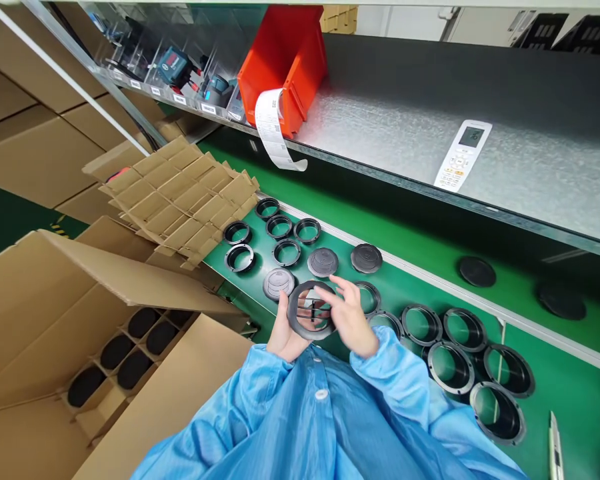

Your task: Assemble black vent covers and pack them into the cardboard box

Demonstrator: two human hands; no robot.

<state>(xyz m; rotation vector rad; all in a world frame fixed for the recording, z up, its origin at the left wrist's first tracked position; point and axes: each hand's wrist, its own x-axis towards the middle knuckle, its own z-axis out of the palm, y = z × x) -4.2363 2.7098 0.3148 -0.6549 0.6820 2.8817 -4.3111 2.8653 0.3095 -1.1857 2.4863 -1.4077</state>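
My left hand grips a black plastic ring part from its left side and holds it up over the green bench. My right hand touches the ring's right side, with its fingers laid across the crossbar inside the ring. Both arms wear blue sleeves. Just beyond the ring lie grey and black round caps and several black rings.
An open cardboard box with divider cells holding black parts stands at the left. Cardboard dividers lie stacked behind it. More black rings sit at the right. A metal shelf carries a red bin and a white remote.
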